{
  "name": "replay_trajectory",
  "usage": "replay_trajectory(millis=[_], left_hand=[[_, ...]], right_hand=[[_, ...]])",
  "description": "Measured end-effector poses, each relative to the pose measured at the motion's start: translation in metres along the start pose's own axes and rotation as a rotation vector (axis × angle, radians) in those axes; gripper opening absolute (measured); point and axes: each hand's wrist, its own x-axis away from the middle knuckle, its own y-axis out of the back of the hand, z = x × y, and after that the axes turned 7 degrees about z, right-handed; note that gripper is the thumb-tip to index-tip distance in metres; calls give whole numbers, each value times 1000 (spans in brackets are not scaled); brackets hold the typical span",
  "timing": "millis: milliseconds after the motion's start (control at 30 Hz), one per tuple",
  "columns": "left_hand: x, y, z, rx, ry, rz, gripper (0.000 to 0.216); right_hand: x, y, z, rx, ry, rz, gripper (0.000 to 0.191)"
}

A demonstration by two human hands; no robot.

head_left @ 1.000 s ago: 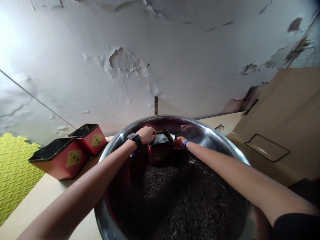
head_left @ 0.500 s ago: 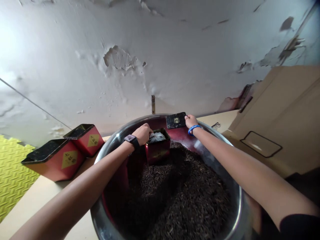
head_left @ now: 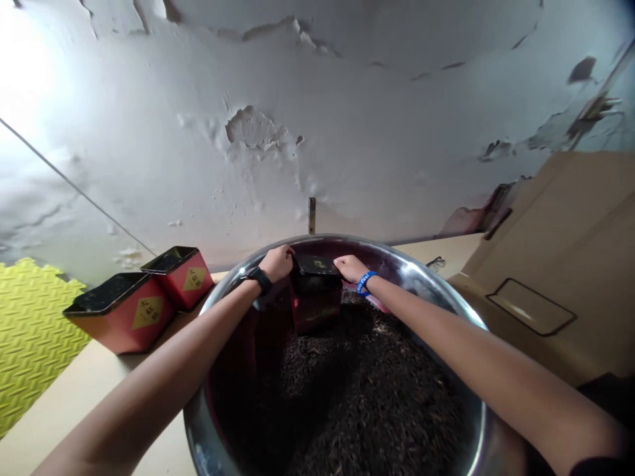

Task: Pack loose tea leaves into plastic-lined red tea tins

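Observation:
A black lid (head_left: 316, 265) with a small gold mark is held between my two hands, over the top of a red tin (head_left: 315, 311). My left hand (head_left: 278, 264) grips the lid's left edge, fingers closed. At its right edge, my right hand (head_left: 351, 268) pinches the lid. Whether the lid is seated on the tin I cannot tell. The tin stands on dark loose tea leaves (head_left: 377, 396) inside a large metal basin (head_left: 482, 423). What lies inside the tin is hidden under the lid.
Left of the basin, two open red tins with yellow diamond labels, a nearer one (head_left: 133, 317) and a farther one (head_left: 181, 277), stand on the pale table (head_left: 54, 403). A cardboard box (head_left: 570, 244) is at the right. Behind rises a peeling wall (head_left: 347, 132); yellow foam mat (head_left: 40, 317) lies far left.
My right hand has brought the lid leftward over the tin, covering the crumpled pale bag in its mouth. My left hand has moved from the bag to the lid's edge.

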Motion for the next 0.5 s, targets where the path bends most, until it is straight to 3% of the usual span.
replay_trajectory(millis=[100,233,400,500], left_hand=[[-2,-1,4,56,51,23,28],[1,-8,-2,34,-70,78,33],[5,-23,-13,-13,-152,183,35],[2,-27,-15,-46,-130,166,37]], right_hand=[[5,-2,5,111,19,-35,29],[14,0,13,235,89,-35,26],[21,4,20,351,127,21,39],[16,2,17,405,356,45,54]])
